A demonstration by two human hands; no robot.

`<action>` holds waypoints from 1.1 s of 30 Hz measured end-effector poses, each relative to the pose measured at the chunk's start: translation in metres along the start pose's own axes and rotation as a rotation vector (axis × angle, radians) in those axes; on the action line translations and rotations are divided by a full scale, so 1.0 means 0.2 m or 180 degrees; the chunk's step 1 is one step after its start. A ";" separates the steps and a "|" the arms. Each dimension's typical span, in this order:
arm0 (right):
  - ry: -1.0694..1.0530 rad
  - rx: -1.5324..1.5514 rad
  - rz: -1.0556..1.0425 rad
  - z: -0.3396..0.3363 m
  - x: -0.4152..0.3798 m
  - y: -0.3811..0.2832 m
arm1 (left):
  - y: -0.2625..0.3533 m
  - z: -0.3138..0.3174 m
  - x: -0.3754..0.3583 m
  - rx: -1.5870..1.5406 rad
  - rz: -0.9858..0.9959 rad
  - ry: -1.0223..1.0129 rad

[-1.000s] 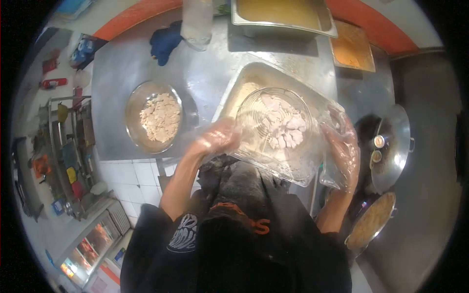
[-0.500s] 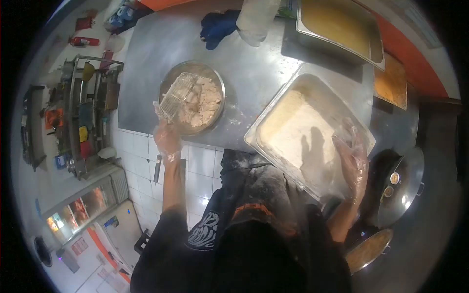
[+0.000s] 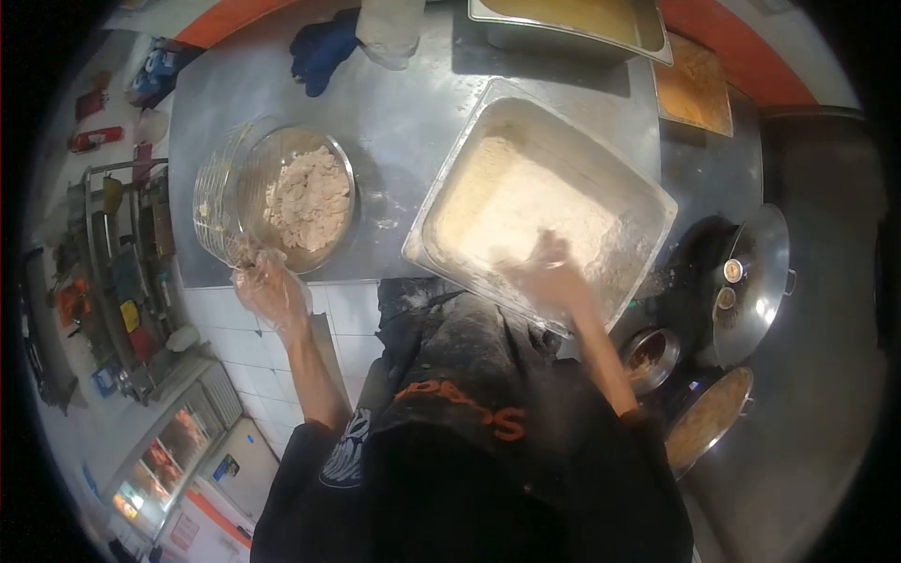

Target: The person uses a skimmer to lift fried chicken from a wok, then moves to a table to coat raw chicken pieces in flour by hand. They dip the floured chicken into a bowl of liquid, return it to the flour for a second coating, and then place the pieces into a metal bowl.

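My left hand (image 3: 270, 289), in a clear plastic glove, is closed around the handle end of a wire basket (image 3: 214, 192). That basket is tilted beside the left rim of a round metal bowl (image 3: 351, 178), partly overlapping it. Pale, flour-coated chunks (image 3: 308, 199) lie heaped in the bowl. Over the front part of a deep steel pan (image 3: 450, 141) is my right hand (image 3: 544, 274), its fingers smeared by motion. Beneath it, white flour (image 3: 554, 202) covers much of the pan's bottom.
A deep pan of yellowish contents (image 3: 572, 14) stands at the back, near a tray of orange crumbs (image 3: 693, 89). Dark blue cloth (image 3: 321, 52) lies at the back left. To the right are a large wok (image 3: 760, 300) and a small pot (image 3: 652, 357).
The wire basket has shifted from above the bowl to its left side with my left hand. My right hand has moved from the pan's right side toward its front middle. The view has shifted.
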State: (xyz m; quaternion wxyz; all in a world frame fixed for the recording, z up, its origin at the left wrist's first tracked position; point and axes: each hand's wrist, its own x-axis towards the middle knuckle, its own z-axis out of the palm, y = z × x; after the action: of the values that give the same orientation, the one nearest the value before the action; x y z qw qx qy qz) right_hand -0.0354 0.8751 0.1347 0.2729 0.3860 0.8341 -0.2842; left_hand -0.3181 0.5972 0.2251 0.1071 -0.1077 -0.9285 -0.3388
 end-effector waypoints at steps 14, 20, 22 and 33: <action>-0.0007 0.1522 -0.0454 -0.49 -0.06 0.10 | 0.63 0.10 -0.10 -0.0475 -0.0198 -0.1048; 0.0234 0.1636 -0.0280 -0.62 0.00 0.20 | 0.72 0.06 -0.11 -0.0679 -0.0967 -0.1383; 0.0510 0.1191 -0.0433 -0.55 0.08 0.21 | 0.72 0.06 -0.12 -0.0753 -0.0942 -0.1407; -0.0746 0.0942 -0.0559 -0.13 0.02 -0.11 | 0.66 0.09 -0.17 -0.0029 -0.0462 -0.1744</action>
State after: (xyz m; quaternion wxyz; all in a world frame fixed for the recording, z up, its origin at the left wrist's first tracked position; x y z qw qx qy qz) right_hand -0.0620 0.8820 0.1550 0.2826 0.3120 0.7763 -0.4692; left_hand -0.2518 0.7035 0.2832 -0.1728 -0.1289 -0.9266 -0.3081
